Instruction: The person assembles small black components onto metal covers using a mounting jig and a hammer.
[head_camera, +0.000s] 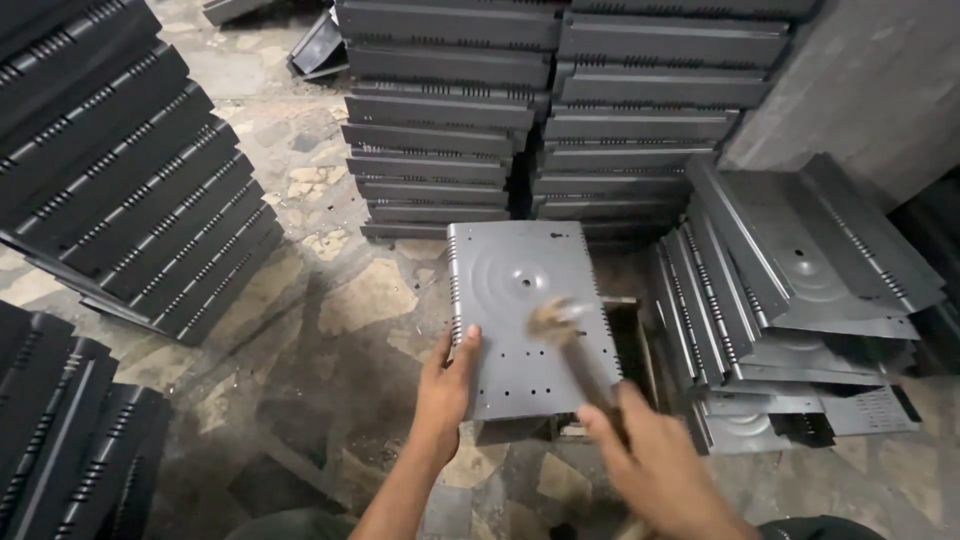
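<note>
Hammering mid-frame, the right hand gripped a blurred hammer over the grey metal panel, whose left edge the left hand clasped; the next blow likely needed steady holding.

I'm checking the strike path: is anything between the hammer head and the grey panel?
Nothing visible. The hammer in the right hand is blurred right over the bare face of the grey panel; the left hand grips only its left edge.

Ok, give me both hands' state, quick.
Left hand: closed on the grey metal panel edge.
Right hand: grip closed on a hammer, blurred.
</note>
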